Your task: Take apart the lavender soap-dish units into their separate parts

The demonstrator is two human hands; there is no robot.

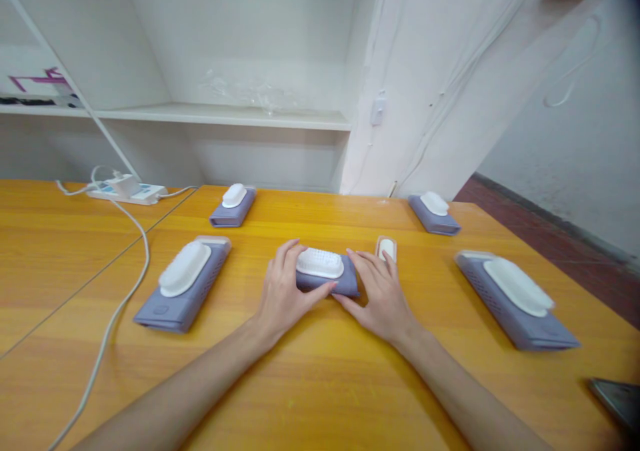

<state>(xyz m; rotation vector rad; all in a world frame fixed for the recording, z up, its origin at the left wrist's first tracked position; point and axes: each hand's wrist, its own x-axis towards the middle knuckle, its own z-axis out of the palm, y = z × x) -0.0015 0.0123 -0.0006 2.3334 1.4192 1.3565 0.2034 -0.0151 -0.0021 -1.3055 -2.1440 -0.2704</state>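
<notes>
A small lavender box (349, 279) lies crosswise on the table in front of me. On top of it sits a white oval piece (323, 265) with a bumpy, bristle-like upper surface. My left hand (285, 287) grips the left end, fingers at the far side and thumb along the near side. The other end is between the fingers and thumb of my right hand (379, 294). Just beyond the right fingers is a small white rounded piece with a pinkish edge (387, 247), partly covered by them.
Similar lavender boxes topped with white pieces lie at near left (170, 307), far left (233, 212), far right (435, 219) and near right (520, 314). A white cable (120, 304) runs from a power strip (145, 194). A dark flat object (617, 397) is at lower right.
</notes>
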